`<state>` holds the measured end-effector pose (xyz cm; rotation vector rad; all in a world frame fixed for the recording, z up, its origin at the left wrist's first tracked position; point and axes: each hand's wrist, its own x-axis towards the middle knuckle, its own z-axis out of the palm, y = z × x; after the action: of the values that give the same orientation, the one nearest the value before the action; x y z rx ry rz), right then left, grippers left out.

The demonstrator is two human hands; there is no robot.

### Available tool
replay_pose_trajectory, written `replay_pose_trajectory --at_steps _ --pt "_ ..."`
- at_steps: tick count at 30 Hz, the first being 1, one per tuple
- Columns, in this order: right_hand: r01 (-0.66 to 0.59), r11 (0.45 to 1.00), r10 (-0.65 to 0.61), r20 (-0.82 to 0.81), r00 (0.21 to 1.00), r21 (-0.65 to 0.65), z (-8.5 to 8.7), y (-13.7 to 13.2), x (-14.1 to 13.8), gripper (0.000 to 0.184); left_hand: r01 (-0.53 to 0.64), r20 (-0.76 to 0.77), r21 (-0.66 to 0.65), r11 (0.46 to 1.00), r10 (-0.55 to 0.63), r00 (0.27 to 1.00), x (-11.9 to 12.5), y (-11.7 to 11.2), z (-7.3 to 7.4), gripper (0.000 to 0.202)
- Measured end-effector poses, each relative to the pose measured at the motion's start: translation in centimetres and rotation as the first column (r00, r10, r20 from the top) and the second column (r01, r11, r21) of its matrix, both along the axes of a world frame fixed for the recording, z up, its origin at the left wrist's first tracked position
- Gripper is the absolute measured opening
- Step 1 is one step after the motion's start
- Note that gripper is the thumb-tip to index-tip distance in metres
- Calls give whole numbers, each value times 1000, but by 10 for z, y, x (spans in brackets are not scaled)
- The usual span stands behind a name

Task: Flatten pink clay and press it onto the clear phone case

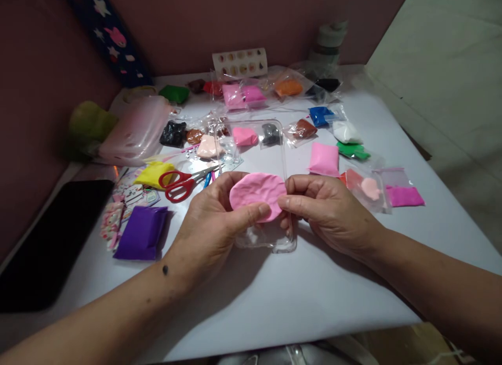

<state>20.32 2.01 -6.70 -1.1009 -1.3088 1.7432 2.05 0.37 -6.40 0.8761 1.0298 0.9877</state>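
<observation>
1 pc. clay (255, 191), pink, flat oval, over clear case (270, 238); L hand (214, 224) & R hand (331, 210) fingers clamped on opp. sides. Prob. light, soft, easily dented; best held by rim, min. pressure.

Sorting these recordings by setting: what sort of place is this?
Probably a craft table, perhaps at home: the red-handled scissors, a purple packet among other colored ones, and the flattened pink piece being handled suggest it.

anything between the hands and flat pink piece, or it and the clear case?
Nothing visible separates the left hand or right hand from the flat pink piece; both touch it. Toward the clear case, only fingers show; behind the piece is hidden.
</observation>
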Motion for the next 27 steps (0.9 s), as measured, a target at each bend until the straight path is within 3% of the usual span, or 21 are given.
replay_pose_trajectory --at_steps 7,12,20,27 --pt "-76 997 76 3 997 21 0 1 3 2 -18 -21 16 1000 18 1000 2 0 1 33" --pt "-59 998 59 21 998 11 2 0 1 9 -12 -73 41 999 15 997 1 1 2 31" --pt "-48 999 48 -19 999 11 0 1 4 5 37 -22 -4 999 -37 999 -1 2 4 36" --pt "-144 989 138 -114 984 -42 -3 3 4 12 52 -50 48 997 -50 998 3 2 4 32"
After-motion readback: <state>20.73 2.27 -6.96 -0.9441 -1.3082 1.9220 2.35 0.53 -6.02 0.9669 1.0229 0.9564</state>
